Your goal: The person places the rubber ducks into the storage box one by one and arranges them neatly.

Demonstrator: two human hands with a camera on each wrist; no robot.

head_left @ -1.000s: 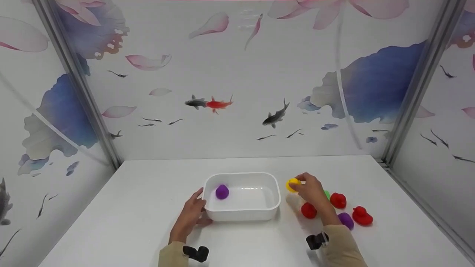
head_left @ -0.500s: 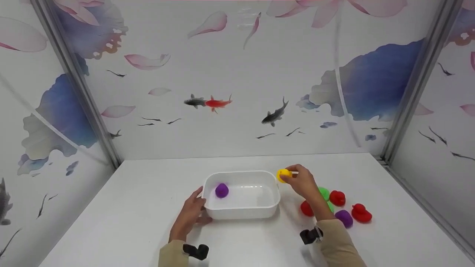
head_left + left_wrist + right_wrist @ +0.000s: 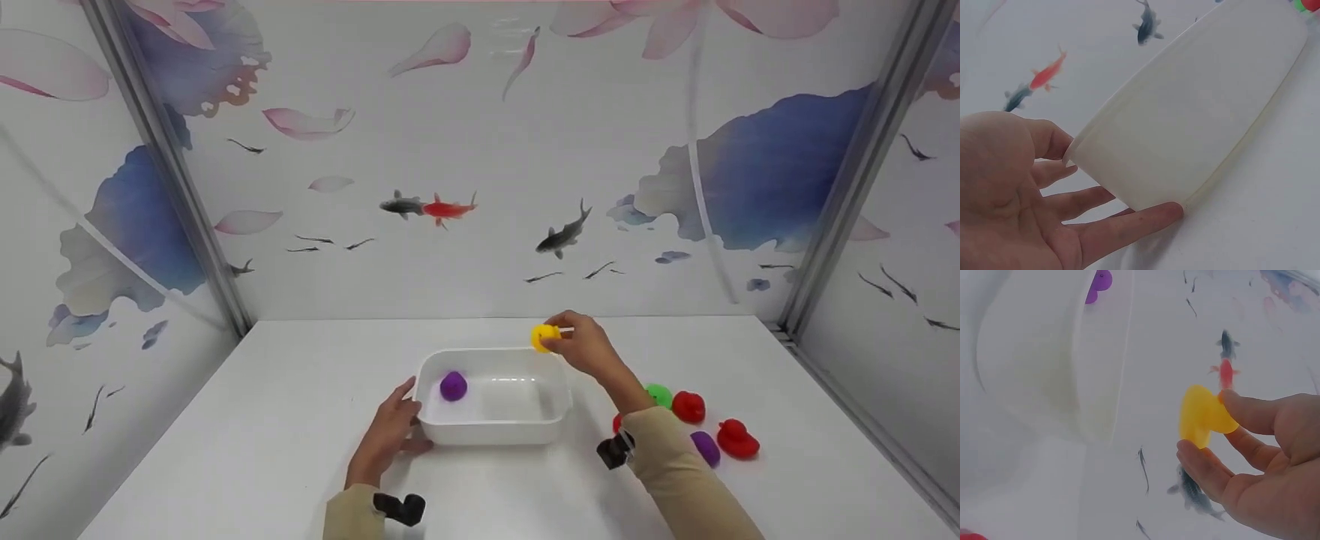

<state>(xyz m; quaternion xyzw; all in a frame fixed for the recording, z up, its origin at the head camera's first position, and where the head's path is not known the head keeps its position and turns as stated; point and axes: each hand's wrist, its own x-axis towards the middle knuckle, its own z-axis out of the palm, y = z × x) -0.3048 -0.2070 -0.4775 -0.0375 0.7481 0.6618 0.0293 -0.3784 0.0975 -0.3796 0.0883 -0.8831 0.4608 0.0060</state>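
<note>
My right hand (image 3: pixel 590 346) pinches a yellow rubber duck (image 3: pixel 544 338) between thumb and fingers. It holds the duck up at the far right corner of a white plastic tub (image 3: pixel 491 433). In the right wrist view the yellow duck (image 3: pixel 1203 415) shows in the fingertips, with the tub wall (image 3: pixel 1033 360) to its left. My left hand (image 3: pixel 385 431) holds the tub's left end. In the left wrist view, fingers (image 3: pixel 1053 138) meet the rim while the thumb (image 3: pixel 1151 220) lies along the lower wall. A purple duck (image 3: pixel 453 386) sits inside the tub, toward its left.
Right of the tub, partly behind my right forearm, lie a green duck (image 3: pixel 659 396), a purple one (image 3: pixel 705 448) and red ducks (image 3: pixel 738 439). Printed panels with metal corner posts (image 3: pixel 847 172) enclose the white table (image 3: pixel 300 390) at the back and sides.
My right hand has carried the yellow duck left and upward, from beside the tub to its far right corner. The left hand stays at the tub's left end; the purple duck inside has not moved.
</note>
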